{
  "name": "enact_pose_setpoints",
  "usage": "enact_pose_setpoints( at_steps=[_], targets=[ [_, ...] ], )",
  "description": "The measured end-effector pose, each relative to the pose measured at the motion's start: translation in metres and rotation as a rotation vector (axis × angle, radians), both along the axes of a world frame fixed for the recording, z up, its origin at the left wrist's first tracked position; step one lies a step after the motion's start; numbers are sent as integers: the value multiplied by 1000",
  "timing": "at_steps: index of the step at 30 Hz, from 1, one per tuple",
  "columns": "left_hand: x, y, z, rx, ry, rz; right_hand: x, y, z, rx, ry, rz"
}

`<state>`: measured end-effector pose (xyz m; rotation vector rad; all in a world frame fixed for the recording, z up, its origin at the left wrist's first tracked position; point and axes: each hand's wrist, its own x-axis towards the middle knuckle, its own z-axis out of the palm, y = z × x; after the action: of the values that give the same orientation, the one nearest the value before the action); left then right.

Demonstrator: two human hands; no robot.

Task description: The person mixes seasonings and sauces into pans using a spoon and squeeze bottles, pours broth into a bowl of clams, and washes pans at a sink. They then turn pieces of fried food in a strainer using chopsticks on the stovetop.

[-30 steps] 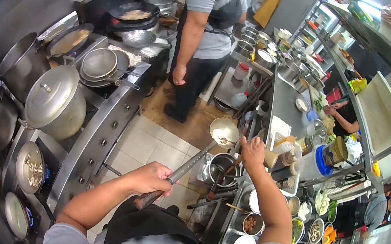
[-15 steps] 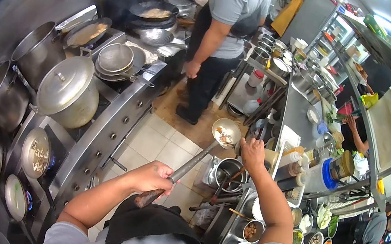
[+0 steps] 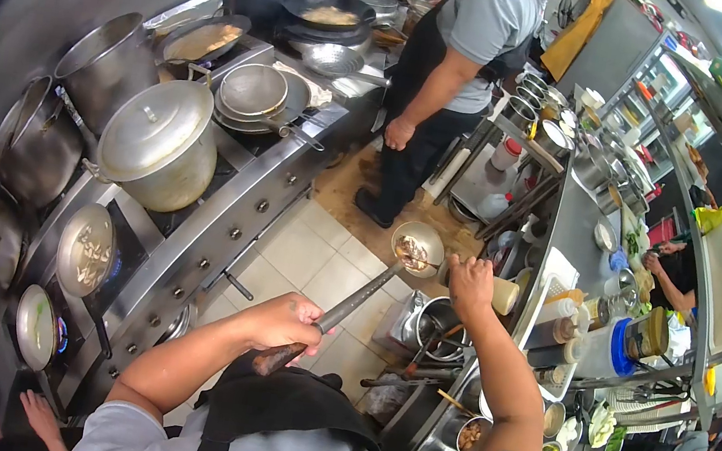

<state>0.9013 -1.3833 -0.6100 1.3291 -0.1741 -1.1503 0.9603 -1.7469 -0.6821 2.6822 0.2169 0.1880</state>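
Note:
My left hand (image 3: pixel 284 323) is wrapped round the long dark handle of a ladle (image 3: pixel 420 234). Its round bowl holds brown and whitish contents, too small to name. Beyond the bowl is the tiled floor. My right hand (image 3: pixel 470 289) grips a pale beige bottle (image 3: pixel 504 295), tipped sideways with its neck toward the bowl. A thin dark streak runs between the neck and the contents.
On the left, a stove carries a large lidded pot (image 3: pixel 160 146) and two pans (image 3: pixel 86 250) over flames. A co-worker (image 3: pixel 455 82) stands ahead. Another person's hand (image 3: pixel 42 423) shows at lower left. On the right, a counter holds sauce bottles (image 3: pixel 554 331) and food containers (image 3: pixel 473 435).
The view has shifted, so the stove appears further right. A dark streak now shows at the ladle bowl. Another person's hand has appeared at lower left.

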Motion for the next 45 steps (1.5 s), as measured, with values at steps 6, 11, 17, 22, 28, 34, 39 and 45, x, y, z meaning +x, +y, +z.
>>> enact_pose_setpoints(
  at_steps=[6, 11, 17, 22, 28, 34, 39, 45],
  targets=[
    [-4, 7, 5, 23, 12, 56, 7, 0, 4, 7, 2, 4],
    [-2, 11, -1, 16, 31, 59, 12, -2, 1, -38, -11, -3],
    [-4, 7, 1, 13, 35, 66, 17, -1, -9, -78, 35, 23],
    [-3, -2, 2, 19, 55, 59, 12, -14, -12, -39, 16, 28],
    [1, -26, 14, 75, 28, 1, -12, -45, 13, 23, -2, -19],
    [6, -51, 36, 89, -12, -103, -46, -85, 29, 50, -29, -116],
    [12, -70, 60, 51, 13, -192, -74, -112, 45, 119, -27, -234],
    [32, -92, 80, -30, 61, -268, -116, -138, 61, 369, -136, -442]
  ],
)
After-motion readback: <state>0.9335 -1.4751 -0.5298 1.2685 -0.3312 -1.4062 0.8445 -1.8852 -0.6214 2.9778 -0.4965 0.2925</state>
